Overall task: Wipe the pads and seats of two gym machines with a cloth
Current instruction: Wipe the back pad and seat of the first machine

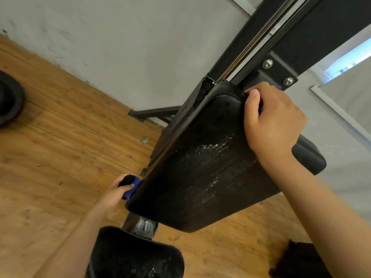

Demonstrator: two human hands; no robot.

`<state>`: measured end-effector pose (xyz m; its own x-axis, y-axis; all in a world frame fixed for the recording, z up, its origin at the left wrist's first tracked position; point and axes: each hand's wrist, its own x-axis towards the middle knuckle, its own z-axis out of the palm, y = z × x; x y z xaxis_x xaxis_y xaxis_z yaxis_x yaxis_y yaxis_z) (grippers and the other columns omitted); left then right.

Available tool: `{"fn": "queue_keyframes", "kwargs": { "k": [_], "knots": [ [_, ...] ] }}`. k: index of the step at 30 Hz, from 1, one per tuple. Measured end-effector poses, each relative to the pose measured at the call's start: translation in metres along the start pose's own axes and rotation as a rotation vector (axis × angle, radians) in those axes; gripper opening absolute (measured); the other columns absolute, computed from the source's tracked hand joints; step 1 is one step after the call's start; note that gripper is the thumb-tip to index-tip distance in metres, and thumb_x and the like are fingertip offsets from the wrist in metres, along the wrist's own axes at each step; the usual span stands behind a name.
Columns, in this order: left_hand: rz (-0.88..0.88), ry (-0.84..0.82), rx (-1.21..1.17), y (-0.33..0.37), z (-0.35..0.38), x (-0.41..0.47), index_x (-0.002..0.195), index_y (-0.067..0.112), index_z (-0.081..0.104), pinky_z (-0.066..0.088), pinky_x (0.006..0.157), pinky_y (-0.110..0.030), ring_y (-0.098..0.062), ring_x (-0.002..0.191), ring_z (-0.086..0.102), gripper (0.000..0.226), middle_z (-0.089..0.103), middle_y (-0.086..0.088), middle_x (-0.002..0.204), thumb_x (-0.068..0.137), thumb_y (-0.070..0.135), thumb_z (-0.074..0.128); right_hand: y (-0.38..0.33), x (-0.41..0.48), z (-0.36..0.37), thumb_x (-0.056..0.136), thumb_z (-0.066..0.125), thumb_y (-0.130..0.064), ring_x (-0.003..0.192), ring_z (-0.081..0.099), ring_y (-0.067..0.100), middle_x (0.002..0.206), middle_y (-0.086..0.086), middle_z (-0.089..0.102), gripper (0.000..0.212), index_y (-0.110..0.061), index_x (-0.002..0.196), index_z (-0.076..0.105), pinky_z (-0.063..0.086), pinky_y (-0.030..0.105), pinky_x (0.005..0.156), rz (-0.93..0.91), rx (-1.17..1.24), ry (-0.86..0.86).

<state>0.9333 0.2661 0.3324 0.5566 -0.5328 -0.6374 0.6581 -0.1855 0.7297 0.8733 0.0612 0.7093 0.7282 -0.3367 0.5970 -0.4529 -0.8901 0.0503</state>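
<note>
- Two black cushions fill the view. The larger is the back pad (200, 167), tilted, with its long axis running from the top end at upper right down to the near end at lower left. A streaky wet sheen (210, 149) marks its middle.
- Below it sits the seat (136, 255), also speckled.
- The right hand (275, 119) clamps the pad's top end, fingers curled over the edge. A blue sliver (260, 109) beside the thumb may be fabric, though it is hard to tell.
- The left hand (115, 192) grips the bunched cloth (131, 187) against the pad's lower left corner.
- The left hand looks like the wiping one, and its stroke likely runs up the long axis toward the right hand.
</note>
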Motion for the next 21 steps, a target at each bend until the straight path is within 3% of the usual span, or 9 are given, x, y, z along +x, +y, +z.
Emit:
{"fn": "queue_keyframes", "kwargs": {
  "k": [3,5,7,10,15,18,21],
  "knots": [
    [-0.028,0.036,-0.021,-0.009,0.001,0.002,0.129,0.017,0.053,0.038,0.103,-0.044,-0.028,0.117,0.054,0.037,0.060,-0.008,0.124,0.093,0.009,0.057,0.001,0.001,0.001,0.095,0.022,-0.037,0.068,0.051,0.018,0.074,0.001,0.056,0.044,-0.018,0.086,0.060,0.039,0.035,0.060,-0.008,-0.007,0.004],
    [-0.066,0.088,-0.014,-0.020,0.005,0.000,0.132,0.012,0.050,0.038,0.102,-0.043,-0.030,0.118,0.052,0.037,0.058,-0.011,0.124,0.095,0.009,0.055,0.001,0.001,0.001,0.095,0.022,-0.037,0.068,0.051,0.018,0.074,0.001,0.056,0.044,-0.018,0.086,0.060,0.041,0.037,0.059,-0.011,-0.010,0.004],
    [-0.126,0.136,0.018,-0.032,0.005,0.001,0.132,0.005,0.050,0.042,0.090,-0.039,-0.031,0.107,0.055,0.035,0.059,-0.016,0.114,0.097,0.008,0.052,0.001,0.001,0.001,0.095,0.021,-0.038,0.068,0.051,0.018,0.074,0.001,0.056,0.045,-0.018,0.086,0.060,0.042,0.038,0.059,-0.014,-0.013,0.004],
    [-0.178,0.107,0.008,-0.047,0.001,-0.002,0.131,0.001,0.051,0.041,0.065,-0.031,-0.026,0.074,0.053,0.033,0.057,-0.018,0.084,0.099,0.005,0.048,0.001,0.001,0.002,0.095,0.021,-0.038,0.067,0.050,0.017,0.074,0.000,0.055,0.045,-0.018,0.086,0.060,0.040,0.036,0.058,-0.020,-0.009,0.012],
    [-0.194,0.147,-0.130,-0.036,0.002,-0.017,0.136,0.009,0.046,0.037,0.094,-0.041,-0.033,0.120,0.049,0.040,0.056,-0.013,0.121,0.096,0.004,0.051,0.002,0.000,0.003,0.095,0.021,-0.037,0.066,0.050,0.017,0.073,0.000,0.054,0.045,-0.017,0.085,0.060,0.041,0.035,0.058,-0.024,-0.006,0.013],
    [-0.102,0.111,-0.080,-0.012,0.005,-0.020,0.133,0.013,0.050,0.039,0.096,-0.040,-0.029,0.117,0.052,0.039,0.057,-0.013,0.127,0.094,0.006,0.056,0.002,0.001,0.003,0.096,0.022,-0.037,0.066,0.049,0.016,0.072,-0.001,0.053,0.044,-0.018,0.086,0.061,0.035,0.032,0.056,-0.034,-0.024,0.017],
    [0.024,0.076,0.040,0.026,0.021,-0.030,0.122,0.019,0.056,0.042,0.094,-0.038,-0.023,0.111,0.055,0.028,0.062,-0.004,0.115,0.095,0.011,0.057,0.003,0.000,0.004,0.095,0.023,-0.037,0.064,0.048,0.017,0.070,0.000,0.052,0.043,-0.017,0.084,0.060,0.030,0.030,0.055,-0.043,-0.046,0.023]
  ]
}}
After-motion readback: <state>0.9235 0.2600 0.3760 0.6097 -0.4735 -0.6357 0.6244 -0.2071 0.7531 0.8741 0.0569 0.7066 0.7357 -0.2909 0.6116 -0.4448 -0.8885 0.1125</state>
